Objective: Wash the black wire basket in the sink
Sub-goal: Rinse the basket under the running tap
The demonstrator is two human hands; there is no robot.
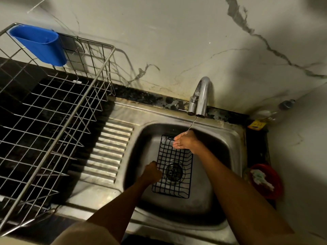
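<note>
Your left hand (151, 171) grips the black wire basket (173, 167) in the sink (228, 133) (over the drain); your right hand (185, 141), fingers straight, touches its far rim under the tap's (200, 96) thin stream.

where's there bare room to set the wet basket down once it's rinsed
The ribbed drainboard between the dish rack and the sink bowl is bare. So is the front rim strip below it. The right rim is crowded by a red bowl; the black wire basket and both hands fill the bowl.

Steel sink (235, 138), black wire basket (174, 174) inside (over drain)
</note>
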